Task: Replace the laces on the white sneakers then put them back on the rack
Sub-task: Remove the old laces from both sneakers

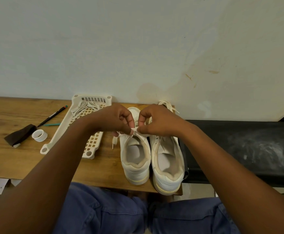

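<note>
I am at the lacing step on the left sneaker [135, 159], which stands at frame centre on the surface [11, 157], touching the right sneaker [167, 159]. My left hand [114, 120] and right hand [158, 120] meet above its tongue. Both sets of fingers are curled tight and pinch a lace [134, 130] between thumb and forefinger. One lace end [115, 140] hangs off the sneaker's left side. I cannot tell which eyelet the lace is entering; my hands hide the eyelet rows.

More laces [85, 107] lie in the rack [70, 130], which lies flat at centre left. Another bundle [167, 104] lies beyond the right sneaker.

Next move, as I judge it: feed the pinched tip through the eyelet and draw it even. This calls for a firm pinch near the tip. Racking is not yet due.
</note>
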A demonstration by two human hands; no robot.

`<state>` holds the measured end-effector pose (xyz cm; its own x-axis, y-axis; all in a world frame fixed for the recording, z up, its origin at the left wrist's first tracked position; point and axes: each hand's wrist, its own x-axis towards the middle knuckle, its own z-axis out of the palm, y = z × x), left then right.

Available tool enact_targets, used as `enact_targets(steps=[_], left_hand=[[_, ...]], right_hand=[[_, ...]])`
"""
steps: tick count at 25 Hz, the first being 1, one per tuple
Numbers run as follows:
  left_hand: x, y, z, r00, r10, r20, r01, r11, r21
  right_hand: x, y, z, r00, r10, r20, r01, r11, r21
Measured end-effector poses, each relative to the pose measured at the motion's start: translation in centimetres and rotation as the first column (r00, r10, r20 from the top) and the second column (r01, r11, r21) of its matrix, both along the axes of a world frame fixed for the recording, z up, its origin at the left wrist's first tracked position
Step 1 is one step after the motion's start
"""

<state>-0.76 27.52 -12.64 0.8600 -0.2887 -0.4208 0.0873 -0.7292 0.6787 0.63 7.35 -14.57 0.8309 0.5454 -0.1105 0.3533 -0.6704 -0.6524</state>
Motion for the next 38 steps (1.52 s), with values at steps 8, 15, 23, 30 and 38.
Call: enact_targets(steps=[8, 15, 23, 30, 38], left_hand=[[-0.1, 0.0, 0.1, 0.998, -0.030, -0.047, 0.023, 0.988, -0.156], [0.3, 0.5, -0.6, 0.996, 0.064, -0.058, -0.055, 0.986, 0.155], [0.1, 0.4, 1.1, 1.000, 0.017, -0.020, -0.023, 0.942, -0.336], [0.6, 0.6, 1.2, 0.865, 0.490, 0.104, -0.335, 0.719, -0.608], [1.1, 2.3, -1.5, 0.853, 0.388, 0.349, -0.507, 0.772, 0.383]], right_hand=[[0.2, 0.0, -0.4, 0.999, 0.032, -0.035, -0.031, 0.999, 0.016], [0.0, 0.1, -0.5, 0.955, -0.181, 0.235, 0.228, 0.955, -0.192], [0.3, -0.1, -0.4, 0.755, -0.509, 0.413, 0.515, 0.850, 0.107], [1.2, -1.7, 4.0, 0.721, -0.446, -0.531, 0.671, 0.257, 0.695], [2.0, -5.1, 5.7, 0.698, -0.412, -0.586, 0.678, 0.116, 0.726]])
